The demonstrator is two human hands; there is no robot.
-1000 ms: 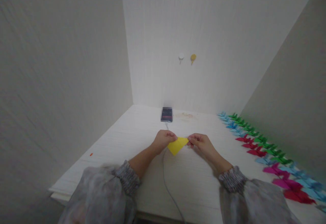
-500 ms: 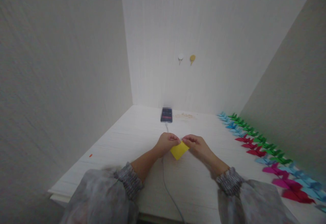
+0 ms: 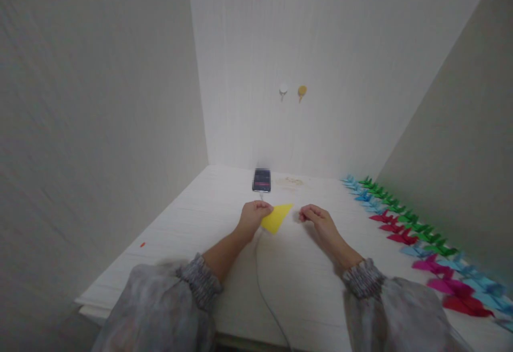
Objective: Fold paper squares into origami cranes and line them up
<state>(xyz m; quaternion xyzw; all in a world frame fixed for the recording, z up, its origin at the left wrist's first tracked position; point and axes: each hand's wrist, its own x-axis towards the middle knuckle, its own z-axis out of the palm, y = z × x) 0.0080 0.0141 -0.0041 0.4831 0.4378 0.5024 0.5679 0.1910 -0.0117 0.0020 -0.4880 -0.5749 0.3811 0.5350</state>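
Note:
Between thumb and fingers, my left hand (image 3: pixel 253 218) pinches the left corner of a yellow sheet of folded paper (image 3: pixel 277 218). The paper's free point reaches up and to the right, above the white table. A short gap to the right of that point, my right hand (image 3: pixel 318 221) is off the paper. Its fingers are curled together, with nothing visible in them. A grey cable (image 3: pixel 258 277) passes behind the paper and my left hand.
A phone (image 3: pixel 262 180) lies near the back wall, joined to the cable. Rows of folded paper cranes (image 3: pixel 401 224) in green, blue, red and pink line the right side. Two hooks (image 3: pixel 302 91) are on the wall. A small orange scrap (image 3: pixel 142 244) lies at left.
My right hand has let go of the yellow paper and moved a little right. My left hand has shifted slightly up and left with the paper, which now shows a pointed shape.

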